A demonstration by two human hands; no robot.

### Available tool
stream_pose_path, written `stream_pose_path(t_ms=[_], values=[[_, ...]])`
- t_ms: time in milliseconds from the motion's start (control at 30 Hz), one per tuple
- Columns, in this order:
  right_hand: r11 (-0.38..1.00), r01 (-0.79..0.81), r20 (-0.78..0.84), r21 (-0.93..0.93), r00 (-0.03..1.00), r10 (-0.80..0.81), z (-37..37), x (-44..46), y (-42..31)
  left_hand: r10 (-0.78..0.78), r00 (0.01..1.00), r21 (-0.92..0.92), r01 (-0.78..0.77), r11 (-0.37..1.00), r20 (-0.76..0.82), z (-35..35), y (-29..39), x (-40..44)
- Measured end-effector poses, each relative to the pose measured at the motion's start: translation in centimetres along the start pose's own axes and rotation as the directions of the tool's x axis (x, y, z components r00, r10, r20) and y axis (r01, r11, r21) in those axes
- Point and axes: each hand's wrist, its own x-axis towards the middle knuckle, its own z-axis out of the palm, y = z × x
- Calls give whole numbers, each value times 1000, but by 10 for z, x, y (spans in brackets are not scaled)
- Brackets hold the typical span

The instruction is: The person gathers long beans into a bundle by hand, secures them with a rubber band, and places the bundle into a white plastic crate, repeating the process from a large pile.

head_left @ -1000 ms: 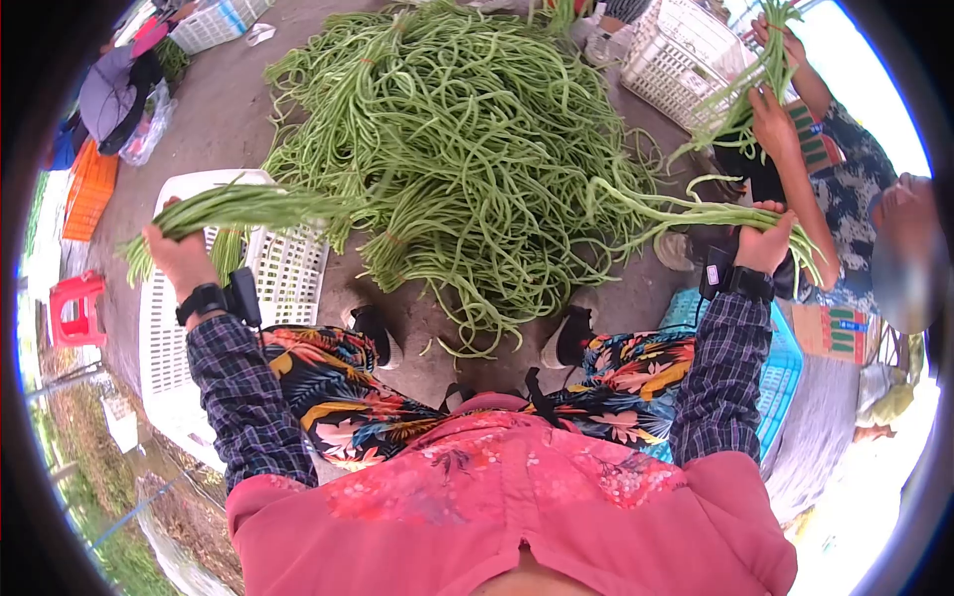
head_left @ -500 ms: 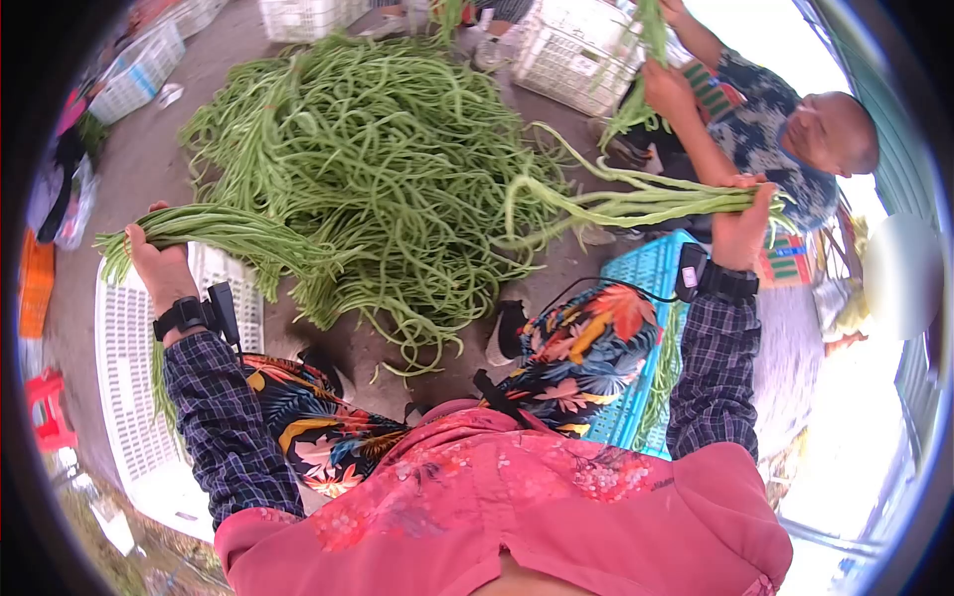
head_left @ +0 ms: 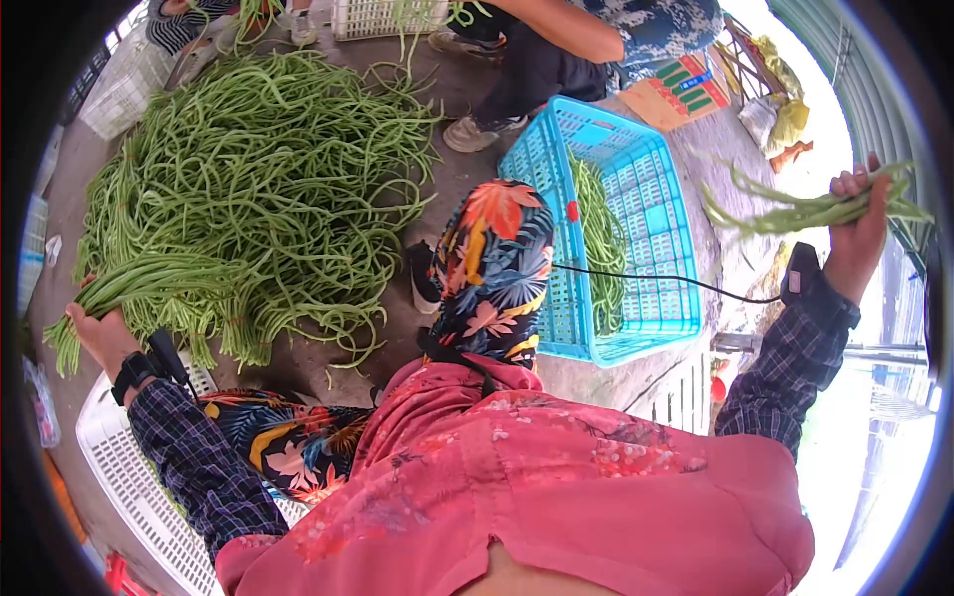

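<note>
My left hand (head_left: 103, 336) is closed around a thick bunch of long beans (head_left: 164, 276), at the near left edge of a big heap of loose long beans (head_left: 258, 169) on the ground. Far out to the right, my right hand (head_left: 861, 236) grips a thinner bunch of long beans (head_left: 795, 211), its loose ends blurred by motion. Between this hand and my knee stands a blue plastic crate (head_left: 656, 199). Inside it, more long beans (head_left: 599, 253) lie along the side nearer my leg.
A white crate (head_left: 114, 452) stands beside my left leg. Another white crate (head_left: 390, 18) is at the back, near a person in a camouflage top (head_left: 666, 30) whose shoe (head_left: 472, 134) is by the blue crate. A cardboard box (head_left: 681, 91) lies behind. A black cable (head_left: 676, 282) crosses the blue crate.
My view has turned right, so the heap appears farther left and the blue crate shows fully. My right hand has swung outward past the crate with its beans. My left hand keeps its bunch.
</note>
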Motion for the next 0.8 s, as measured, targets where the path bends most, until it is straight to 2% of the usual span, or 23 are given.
stream_pose_path(t_ms=[67, 100, 133, 167, 200, 233, 267, 300, 333, 367, 400, 433, 467, 500, 533, 567, 600, 633, 667, 700, 767, 800], values=[[945, -205, -53, -255, 979, 198, -21, -6, 7, -74, 997, -174, 69, 982, -22, -4, -5, 7], [919, -275, -121, -283, 960, 250, -35, -8, 24, -96, 995, -148, 93, 985, -11, -6, -7, 9], [840, -357, -202, -408, 933, 298, -51, -7, 50, -99, 995, -141, 97, 985, -12, -6, -10, 9], [776, -381, -225, -502, 924, 309, -57, -13, 86, -31, 999, -23, 31, 999, 8, -7, -13, 7], [745, -441, -181, -500, 895, 408, -92, -15, 134, 38, 999, 90, -41, 995, 35, -10, -16, 7], [716, -354, -69, -602, 916, 395, -99, -34, 180, 42, 999, 98, -44, 994, 20, -16, -23, 11], [434, -316, -48, -844, 850, 525, -142, -38, 243, -20, 1000, -53, 21, 998, 10, -24, -33, 18], [15, -224, -170, -975, 778, 605, -140, -51, 293, -80, 997, -204, 81, 976, 12, -29, -37, 23], [-37, -135, -135, -990, 865, 483, -138, -81, 320, -77, 997, -201, 75, 977, -3, -27, -33, 21], [-133, 54, -27, -990, 840, 541, -142, -88, 338, -142, 988, -320, 117, 940, -58, -20, -26, 15], [4, -320, -275, -947, 822, 499, -91, -84, 320, -208, 971, -434, 139, 890, -115, -18, -20, 14], [24, -294, -233, -956, 803, 549, -98, -70, 327, -130, 991, -377, 104, 920, -44, -26, -27, 15], [55, -266, -182, -962, 782, 596, -107, -55, 342, -127, 992, -374, 113, 921, -13, -26, -29, 14], [337, -244, -53, -909, 872, 487, -88, -53, 334, -117, 993, -368, 110, 923, 5, -20, -20, 11], [518, -203, 78, -831, 879, 470, -73, -40, 326, -66, 997, -248, 73, 966, 36, 2, 9, -10], [632, -218, 112, -744, 891, 439, -34, -31, 306, -64, 995, -326, 83, 942, 71, 5, 11, -9], [762, -250, 170, -597, 889, 425, 8, -23, 283, -12, 993, -315, 48, 948, 114, 8, 11, -9], [766, -214, 233, -606, 873, 428, 47, -10, 264, -40, 997, -338, 62, 939, 73, 27, 36, -23], [856, -198, 343, -477, 855, 390, 87, -5, 243, -54, 998, -336, 57, 940, 16, 37, 47, -30], [863, -205, 324, -463, 866, 380, 139, -10, 212, -79, 991, -415, 115, 902, 104, 32, 36, -19], [950, -47, 548, -309, 807, 218, 205, -8, 181, -125, 977, -568, 201, 798, 170, 45, 52, -21], [978, -5, 632, -209, 763, 139, 236, -9, 170, -67, 966, -581, 204, 788, 248, 48, 58, -27]])
